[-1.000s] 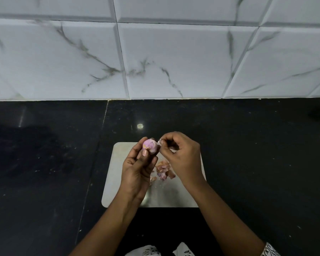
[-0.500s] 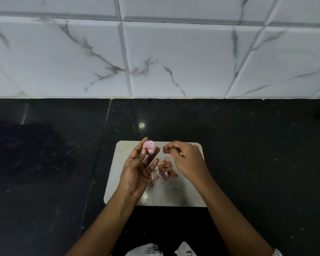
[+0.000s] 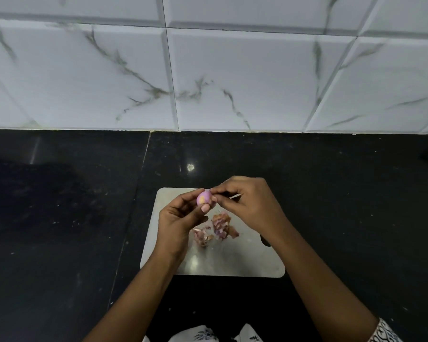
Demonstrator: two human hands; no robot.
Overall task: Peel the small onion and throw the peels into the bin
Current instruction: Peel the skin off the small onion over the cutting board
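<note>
A small pink-purple onion (image 3: 204, 197) sits between the thumb and fingertips of my left hand (image 3: 181, 219), held above the far edge of a steel board (image 3: 235, 264). My right hand (image 3: 250, 206) has its fingers curled, with thumb and forefinger pinching at the onion's right side; whether a strip of skin is between them is too small to tell. A loose heap of brown and purple peels (image 3: 216, 228) lies on the board below both hands. No bin is in view.
The board lies on a black stone counter (image 3: 59, 218) that meets a white marble-tiled wall (image 3: 208, 70) at the back. A dark object (image 3: 265, 242) peeks out from under my right wrist at the board's right edge. Patterned cloth (image 3: 205, 335) shows at the bottom.
My right hand, which had drawn away from the onion half a second ago, has come back against it. My left hand has turned the onion a little.
</note>
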